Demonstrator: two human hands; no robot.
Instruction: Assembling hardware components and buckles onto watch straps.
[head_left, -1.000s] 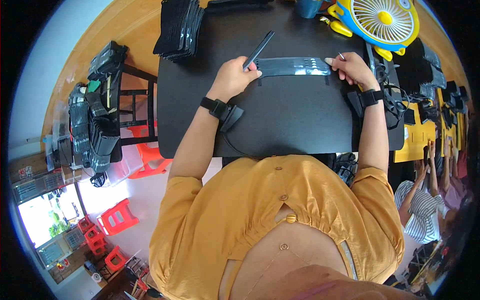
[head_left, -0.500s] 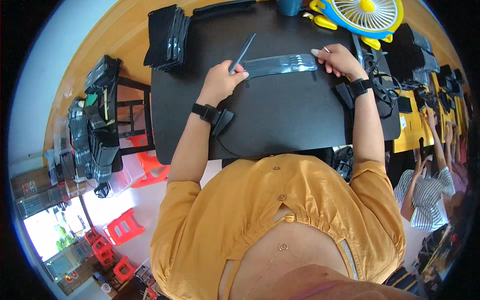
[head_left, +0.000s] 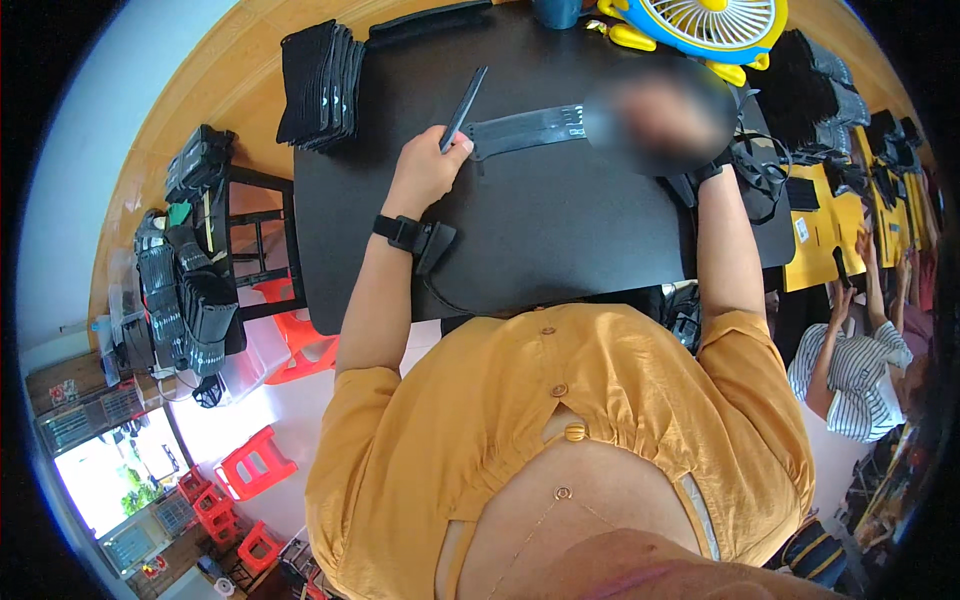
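Note:
On the black table lies a flat dark strip (head_left: 530,128), glossy as if film-covered, with pale marks near its right end. My left hand (head_left: 430,165) is closed at the strip's left end, thumb at its edge. A narrow dark flat piece (head_left: 465,108) sticks up from the grip; whether it belongs to the strip I cannot tell. My right hand (head_left: 665,115) is at the strip's right end, inside a heavy blur. Its fingers and anything in them cannot be made out.
A stack of dark strips (head_left: 320,85) stands at the far left of the table (head_left: 570,230). A blue-and-yellow fan (head_left: 700,35) and a blue cup (head_left: 555,12) are at the far edge. Black cords (head_left: 765,175) lie at right. A co-worker (head_left: 850,375) sits farther right.
A thin pale-tipped tool showed in my right hand earlier; now blur hides that hand. My left hand keeps its grip on the narrow piece. The whole view has shifted slightly.

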